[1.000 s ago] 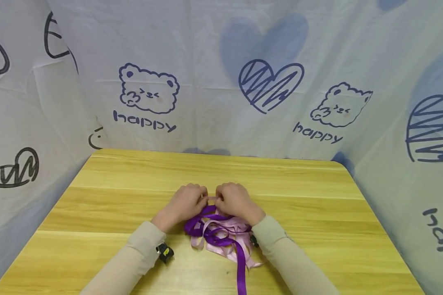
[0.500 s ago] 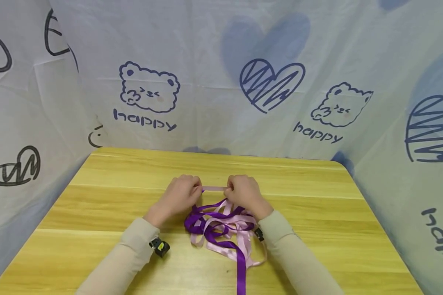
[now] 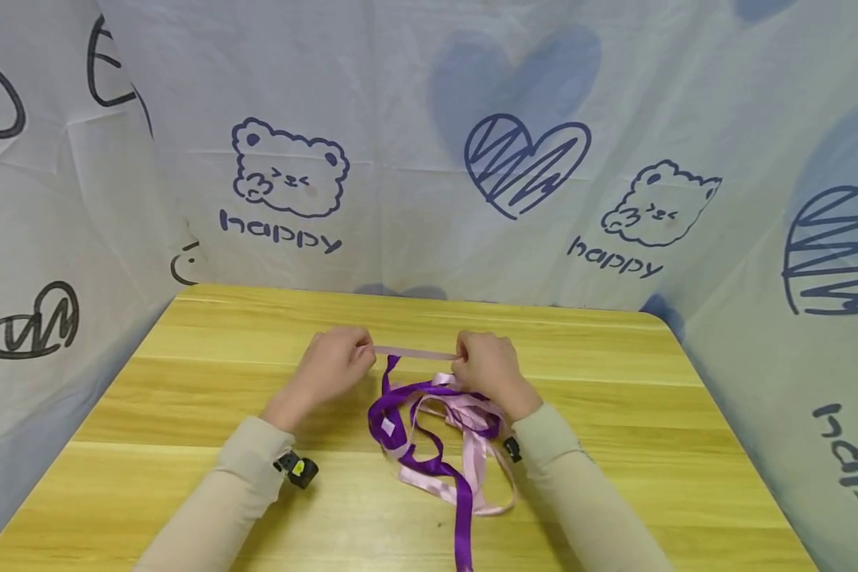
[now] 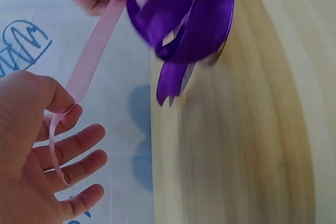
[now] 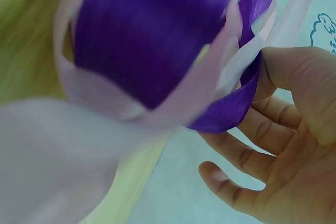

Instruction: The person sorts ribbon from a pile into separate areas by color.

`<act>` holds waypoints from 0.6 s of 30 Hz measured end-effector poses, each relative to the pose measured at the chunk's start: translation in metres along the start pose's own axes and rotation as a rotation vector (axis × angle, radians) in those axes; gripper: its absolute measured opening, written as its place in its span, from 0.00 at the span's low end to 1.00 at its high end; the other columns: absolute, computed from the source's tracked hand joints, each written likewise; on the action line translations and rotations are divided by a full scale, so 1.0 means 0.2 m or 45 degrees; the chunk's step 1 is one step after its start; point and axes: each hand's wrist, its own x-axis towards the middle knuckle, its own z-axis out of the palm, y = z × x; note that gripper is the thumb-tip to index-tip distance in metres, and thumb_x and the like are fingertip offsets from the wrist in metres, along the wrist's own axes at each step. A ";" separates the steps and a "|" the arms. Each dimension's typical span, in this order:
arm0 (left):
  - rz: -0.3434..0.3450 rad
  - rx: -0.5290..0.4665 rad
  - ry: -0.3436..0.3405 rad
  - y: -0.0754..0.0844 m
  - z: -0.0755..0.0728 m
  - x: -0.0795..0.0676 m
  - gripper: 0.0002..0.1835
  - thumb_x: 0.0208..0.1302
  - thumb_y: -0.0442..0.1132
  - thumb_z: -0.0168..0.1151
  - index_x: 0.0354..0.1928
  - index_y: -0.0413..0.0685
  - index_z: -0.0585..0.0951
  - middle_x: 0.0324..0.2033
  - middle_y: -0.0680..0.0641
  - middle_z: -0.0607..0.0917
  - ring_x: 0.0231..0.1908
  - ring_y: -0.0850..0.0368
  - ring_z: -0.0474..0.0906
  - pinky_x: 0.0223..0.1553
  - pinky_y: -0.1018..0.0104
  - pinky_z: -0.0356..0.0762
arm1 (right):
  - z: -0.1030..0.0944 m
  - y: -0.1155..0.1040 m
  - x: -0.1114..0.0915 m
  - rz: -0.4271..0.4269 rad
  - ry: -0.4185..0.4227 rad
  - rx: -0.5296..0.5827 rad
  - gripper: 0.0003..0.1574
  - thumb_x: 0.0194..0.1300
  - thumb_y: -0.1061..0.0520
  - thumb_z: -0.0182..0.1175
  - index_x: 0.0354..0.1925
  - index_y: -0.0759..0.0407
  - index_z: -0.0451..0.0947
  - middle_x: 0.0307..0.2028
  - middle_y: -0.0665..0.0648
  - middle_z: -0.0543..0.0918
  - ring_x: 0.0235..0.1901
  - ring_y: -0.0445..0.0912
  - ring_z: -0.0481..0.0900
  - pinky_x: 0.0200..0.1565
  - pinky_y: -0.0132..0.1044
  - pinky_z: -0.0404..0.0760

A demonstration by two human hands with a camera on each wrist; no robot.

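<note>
A pink ribbon point(image 3: 415, 352) runs taut between the two hands above the far side of the tangle. My left hand point(image 3: 332, 361) pinches it between thumb and index finger; in the left wrist view a short pink end point(image 4: 54, 148) curls down across the other fingers. My right hand point(image 3: 489, 365) pinches the same strip on the other side, its thumb point(image 5: 286, 69) beside pink and purple loops in the right wrist view. Below lies a loose heap of purple ribbon point(image 3: 463, 516) and pink loops point(image 3: 475, 461). One purple end rises just under the taut strip.
The heap lies on a yellow wood-grain table point(image 3: 207, 397). One purple tail trails toward the near edge. Small black cameras point(image 3: 300, 470) are strapped at both wrists. White cloth point(image 3: 400, 119) printed with hearts and bears hangs behind and along the sides.
Both hands have drawn apart and moved toward the far side, so a longer stretch of pink ribbon shows between them. The tangle has loosened, with a purple end pulled up.
</note>
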 end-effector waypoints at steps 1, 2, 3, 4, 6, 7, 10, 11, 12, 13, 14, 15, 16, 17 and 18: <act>-0.007 0.003 0.007 -0.01 -0.01 0.00 0.07 0.69 0.37 0.59 0.33 0.49 0.84 0.24 0.53 0.81 0.26 0.58 0.73 0.36 0.56 0.74 | 0.00 0.01 0.00 0.006 -0.001 0.008 0.04 0.58 0.60 0.63 0.28 0.52 0.77 0.22 0.49 0.78 0.24 0.46 0.74 0.38 0.51 0.77; -0.012 0.000 0.015 -0.01 -0.02 0.00 0.07 0.69 0.37 0.58 0.33 0.48 0.84 0.24 0.53 0.81 0.26 0.57 0.73 0.36 0.57 0.74 | 0.00 0.01 -0.01 0.012 0.000 0.016 0.05 0.58 0.59 0.64 0.28 0.52 0.77 0.22 0.49 0.78 0.24 0.46 0.74 0.38 0.51 0.77; -0.020 0.000 0.023 -0.02 -0.02 -0.01 0.07 0.69 0.37 0.58 0.33 0.48 0.84 0.24 0.52 0.81 0.26 0.57 0.73 0.35 0.57 0.74 | 0.00 0.02 -0.01 0.017 0.001 0.021 0.05 0.58 0.59 0.64 0.28 0.52 0.77 0.22 0.49 0.78 0.24 0.46 0.74 0.38 0.51 0.77; -0.030 -0.003 0.029 -0.02 -0.03 -0.01 0.07 0.69 0.37 0.58 0.33 0.48 0.84 0.24 0.52 0.80 0.26 0.57 0.72 0.35 0.58 0.73 | 0.00 0.03 -0.02 0.019 0.002 0.026 0.06 0.58 0.58 0.65 0.28 0.52 0.77 0.21 0.48 0.78 0.24 0.45 0.73 0.38 0.51 0.77; -0.041 -0.011 0.035 -0.04 -0.04 -0.02 0.08 0.69 0.36 0.59 0.33 0.47 0.84 0.23 0.52 0.80 0.25 0.57 0.72 0.33 0.60 0.72 | 0.00 0.04 -0.03 0.023 -0.019 0.029 0.10 0.59 0.57 0.66 0.25 0.51 0.75 0.19 0.47 0.74 0.22 0.44 0.70 0.37 0.49 0.76; -0.046 -0.014 0.036 -0.04 -0.05 -0.02 0.08 0.69 0.36 0.59 0.33 0.47 0.85 0.23 0.52 0.80 0.25 0.56 0.71 0.33 0.60 0.72 | 0.00 0.04 -0.03 0.028 -0.034 0.028 0.12 0.60 0.56 0.66 0.23 0.51 0.74 0.18 0.47 0.72 0.21 0.44 0.68 0.37 0.49 0.75; -0.066 -0.019 0.035 -0.06 -0.06 -0.03 0.08 0.69 0.37 0.59 0.33 0.47 0.85 0.24 0.52 0.81 0.26 0.56 0.72 0.34 0.60 0.71 | 0.00 0.05 -0.04 0.030 -0.092 -0.010 0.19 0.60 0.55 0.65 0.17 0.49 0.69 0.16 0.46 0.68 0.21 0.43 0.66 0.37 0.48 0.71; -0.071 -0.018 0.034 -0.06 -0.06 -0.04 0.07 0.69 0.37 0.59 0.34 0.47 0.85 0.25 0.51 0.82 0.27 0.55 0.72 0.34 0.59 0.71 | 0.01 0.06 -0.05 0.032 -0.113 -0.020 0.20 0.60 0.55 0.65 0.16 0.49 0.67 0.16 0.46 0.67 0.21 0.44 0.65 0.37 0.49 0.70; -0.077 -0.016 0.032 -0.07 -0.06 -0.04 0.07 0.69 0.37 0.60 0.34 0.47 0.85 0.25 0.51 0.82 0.28 0.55 0.73 0.35 0.58 0.72 | 0.01 0.06 -0.05 0.034 -0.129 -0.027 0.20 0.60 0.56 0.65 0.16 0.49 0.67 0.16 0.46 0.68 0.22 0.44 0.66 0.37 0.50 0.70; -0.081 -0.018 0.032 -0.07 -0.07 -0.05 0.07 0.69 0.37 0.60 0.34 0.47 0.85 0.26 0.50 0.83 0.28 0.54 0.73 0.36 0.57 0.72 | 0.01 0.06 -0.06 0.036 -0.137 -0.029 0.19 0.61 0.56 0.65 0.17 0.49 0.68 0.17 0.46 0.70 0.23 0.44 0.68 0.38 0.50 0.71; -0.088 -0.019 0.032 -0.08 -0.07 -0.05 0.07 0.69 0.37 0.60 0.34 0.47 0.85 0.27 0.50 0.84 0.29 0.54 0.74 0.37 0.56 0.72 | 0.01 0.07 -0.06 0.039 -0.135 -0.026 0.17 0.61 0.56 0.64 0.19 0.49 0.69 0.19 0.47 0.71 0.24 0.45 0.70 0.38 0.51 0.73; -0.093 -0.016 0.033 -0.08 -0.07 -0.05 0.07 0.69 0.37 0.60 0.34 0.47 0.85 0.27 0.50 0.84 0.30 0.53 0.74 0.38 0.56 0.72 | 0.01 0.07 -0.06 0.045 -0.130 -0.014 0.15 0.61 0.57 0.63 0.20 0.50 0.70 0.20 0.47 0.72 0.25 0.45 0.71 0.38 0.51 0.73; -0.096 -0.017 0.034 -0.09 -0.07 -0.06 0.07 0.69 0.37 0.60 0.34 0.47 0.85 0.27 0.50 0.84 0.30 0.53 0.74 0.38 0.55 0.73 | 0.01 0.08 -0.07 0.051 -0.116 0.000 0.13 0.61 0.57 0.62 0.22 0.50 0.71 0.21 0.48 0.73 0.25 0.46 0.72 0.38 0.51 0.74; -0.098 -0.016 0.039 -0.09 -0.07 -0.06 0.07 0.69 0.37 0.60 0.34 0.47 0.85 0.27 0.49 0.84 0.30 0.52 0.75 0.38 0.54 0.73 | 0.01 0.08 -0.07 0.058 -0.094 0.021 0.11 0.62 0.57 0.62 0.24 0.51 0.72 0.21 0.49 0.74 0.25 0.47 0.73 0.38 0.51 0.74; -0.101 -0.016 0.043 -0.09 -0.08 -0.06 0.08 0.70 0.37 0.59 0.34 0.47 0.85 0.28 0.49 0.85 0.30 0.52 0.75 0.38 0.54 0.73 | 0.01 0.08 -0.07 0.068 -0.071 0.037 0.10 0.62 0.57 0.62 0.26 0.52 0.72 0.22 0.49 0.75 0.25 0.47 0.73 0.38 0.51 0.74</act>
